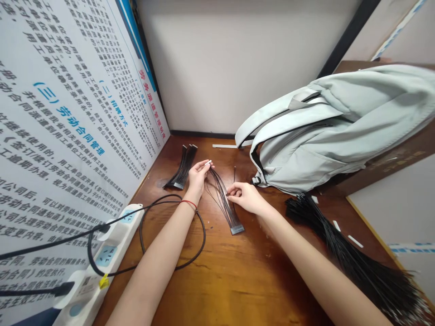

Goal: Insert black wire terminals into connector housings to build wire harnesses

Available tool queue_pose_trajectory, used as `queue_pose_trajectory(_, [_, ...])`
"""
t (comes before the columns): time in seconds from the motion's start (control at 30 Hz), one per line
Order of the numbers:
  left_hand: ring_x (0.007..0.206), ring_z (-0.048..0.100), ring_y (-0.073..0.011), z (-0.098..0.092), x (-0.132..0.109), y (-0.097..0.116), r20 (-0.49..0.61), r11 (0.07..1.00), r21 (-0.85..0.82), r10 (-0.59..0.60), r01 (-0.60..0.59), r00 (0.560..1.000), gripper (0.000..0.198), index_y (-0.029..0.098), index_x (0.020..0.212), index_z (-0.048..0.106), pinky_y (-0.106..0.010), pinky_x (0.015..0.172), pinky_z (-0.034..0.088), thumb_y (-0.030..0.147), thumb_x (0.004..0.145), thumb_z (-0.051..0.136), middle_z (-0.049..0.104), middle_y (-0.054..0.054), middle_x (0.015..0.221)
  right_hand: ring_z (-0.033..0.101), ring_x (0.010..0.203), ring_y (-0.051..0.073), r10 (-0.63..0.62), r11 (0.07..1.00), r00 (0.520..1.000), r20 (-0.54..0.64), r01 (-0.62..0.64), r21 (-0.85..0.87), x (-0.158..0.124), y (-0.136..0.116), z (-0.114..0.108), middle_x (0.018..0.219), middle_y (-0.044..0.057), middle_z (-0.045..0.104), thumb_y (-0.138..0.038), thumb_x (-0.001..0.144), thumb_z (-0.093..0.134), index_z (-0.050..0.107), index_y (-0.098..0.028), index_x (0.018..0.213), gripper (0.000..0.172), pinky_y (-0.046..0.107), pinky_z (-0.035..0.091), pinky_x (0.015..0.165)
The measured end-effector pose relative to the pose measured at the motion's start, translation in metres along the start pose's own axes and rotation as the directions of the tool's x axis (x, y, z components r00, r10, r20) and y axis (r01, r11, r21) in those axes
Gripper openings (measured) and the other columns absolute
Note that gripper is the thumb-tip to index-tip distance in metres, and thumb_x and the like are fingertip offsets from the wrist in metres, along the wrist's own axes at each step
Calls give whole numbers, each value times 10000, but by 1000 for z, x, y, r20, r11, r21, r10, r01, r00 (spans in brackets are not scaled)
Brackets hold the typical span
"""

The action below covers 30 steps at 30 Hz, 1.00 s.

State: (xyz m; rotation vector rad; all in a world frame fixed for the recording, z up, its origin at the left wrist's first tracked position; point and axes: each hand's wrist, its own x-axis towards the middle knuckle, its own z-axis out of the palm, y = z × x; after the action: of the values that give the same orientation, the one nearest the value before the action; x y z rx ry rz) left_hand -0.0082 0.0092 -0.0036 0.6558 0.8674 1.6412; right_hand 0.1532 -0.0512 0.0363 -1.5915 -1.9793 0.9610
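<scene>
Far left wall: a printed poster [68,113] with blue headings is standing along the worktop's left edge.

Left edge of worktop: a white power strip [112,253] is lying near the front left corner, with a black cable [171,267] looping out beside it.

Back left of worktop: a bundle of black wires [181,170] is lying just left of the left hand.

Left hand: the left hand [199,177] is closed in a pinch, grasping a small white piece [208,162] between its fingertips.

Centre: a wire harness [224,201] is lying between the 2 hands, its thin black wires fanning up toward the left hand and its flat dark connector [237,230] pointing toward the front edge.

Right hand: the right hand [243,198] is curling inward, its fingertips [228,195] pinching the harness wires.

Right side: a pale grey-green backpack [306,154] is resting at the back right corner, and a large sheaf of black wires [343,256] is stretching toward the front right corner beside 2 white strips [355,241].
</scene>
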Motion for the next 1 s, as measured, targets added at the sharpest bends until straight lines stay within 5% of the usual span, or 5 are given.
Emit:
queue_pose_trajectory(0.2, [674, 646, -115, 0, 0, 0, 13, 1000, -6, -3, 3, 1000, 236, 131, 799, 662, -271, 757, 480, 182, 584, 747, 698, -47, 758, 555, 554, 96, 39, 996, 999, -22, -41, -74, 7, -3, 0, 639, -8, 640, -39, 655, 564, 629, -156, 724, 150, 202, 422, 580])
queue_pose_trajectory(0.37, [674, 648, -114, 1, 1, 1, 2, 1000, -16, -23, 23, 1000, 234, 132, 793, 660, -272, 755, 485, 168, 578, 748, 698, -44, 758, 569, 638, 120, -113, 977, 986, -119, 88, -197, 24, -8, 8, 703, 17, 655, -45, 682, 557, 637, -159, 746, 153, 222, 413, 644])
queue_pose_trajectory(0.63, [695, 655, -122, 1, 0, 2, -4, 999, 2, -34, 34, 999, 220, 127, 808, 656, -305, 814, 479, 164, 607, 736, 700, -50, 772, 561, 638, 122, -97, 986, 971, -220, 63, -157, 65, 3, 15, 696, 12, 646, -155, 729, 626, 626, -170, 731, 15, 236, 412, 638])
queue_pose_trajectory(1.0, [695, 654, -120, 1, 1, 1, -22, 999, 10, -41, 41, 999, 239, 131, 811, 661, -307, 823, 477, 176, 593, 750, 701, -50, 781, 549, 588, 107, -78, 992, 973, -217, 56, -109, 73, 15, 7, 662, -2, 624, -48, 690, 571, 646, -166, 730, 145, 223, 435, 626])
